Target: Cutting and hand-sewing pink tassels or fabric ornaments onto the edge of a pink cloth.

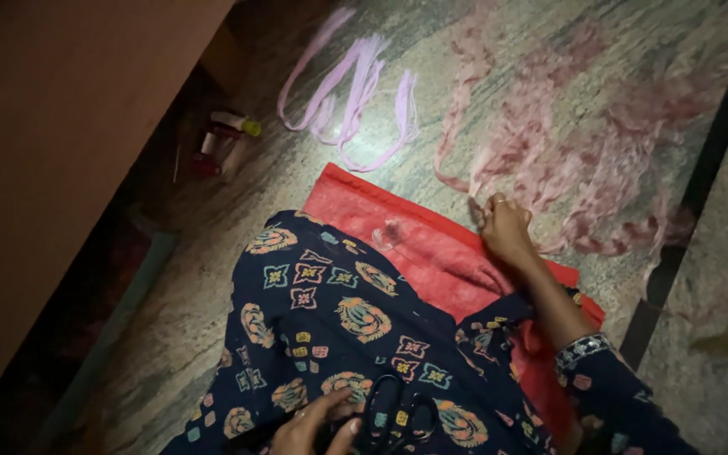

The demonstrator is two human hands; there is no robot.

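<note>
Scissors with black handles (398,414) are being touched by the half-curled left hand (318,425) on the lap, while thin pink fabric strips (549,168), running away across the floor, are being pinched by the outstretched right hand (505,229).

The dress (339,329) is dark navy, printed with orange-and-cream medallions and small pink, teal and yellow flower squares. The scissors (398,417) on it have black handles. The cloth (431,244) beneath is plain coral red. On the speckled grey-green floor (170,320) lie pale lilac strips (351,93) and mottled dusty-pink strips (566,143). The bottles (221,139) are red, one with a yellow cap
</note>
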